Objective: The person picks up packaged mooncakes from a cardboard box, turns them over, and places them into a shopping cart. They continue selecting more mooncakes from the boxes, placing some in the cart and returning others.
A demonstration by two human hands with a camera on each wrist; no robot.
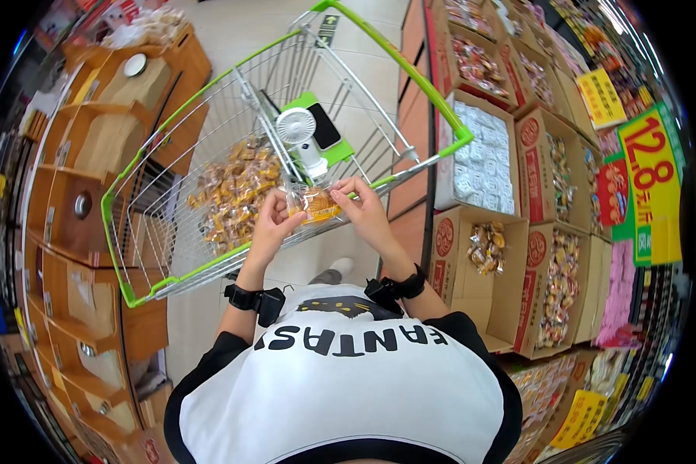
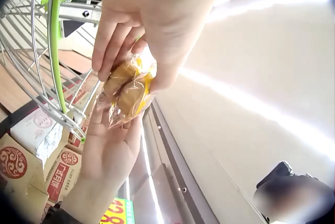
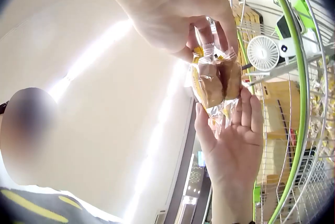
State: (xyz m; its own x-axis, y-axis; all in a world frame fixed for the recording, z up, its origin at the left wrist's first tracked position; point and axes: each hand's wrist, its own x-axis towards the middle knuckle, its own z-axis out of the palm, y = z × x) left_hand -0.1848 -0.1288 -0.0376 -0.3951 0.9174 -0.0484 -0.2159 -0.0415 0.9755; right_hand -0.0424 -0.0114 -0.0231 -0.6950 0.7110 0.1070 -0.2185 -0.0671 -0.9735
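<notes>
A small pastry in a clear and yellow wrapper [image 1: 314,204] is held between both hands above the cart's near rail. The left hand [image 1: 274,224] pinches its left end with thumb and fingers, and the right hand [image 1: 366,214] pinches its right end. From the left wrist view, the wrapped pastry [image 2: 127,90] lies between the fingertips of both hands and shows two browned lumps. In the right wrist view the same packet [image 3: 217,80] shows a dark line down its middle.
The cart [image 1: 286,243] holds a pile of wrapped pastries [image 1: 240,189], a white fan [image 1: 296,126] and a phone [image 1: 324,126] on a green board. Cardboard boxes of packets [image 1: 486,247] stand right, wooden shelves [image 1: 69,193] left. A shoe [image 1: 342,267] shows below.
</notes>
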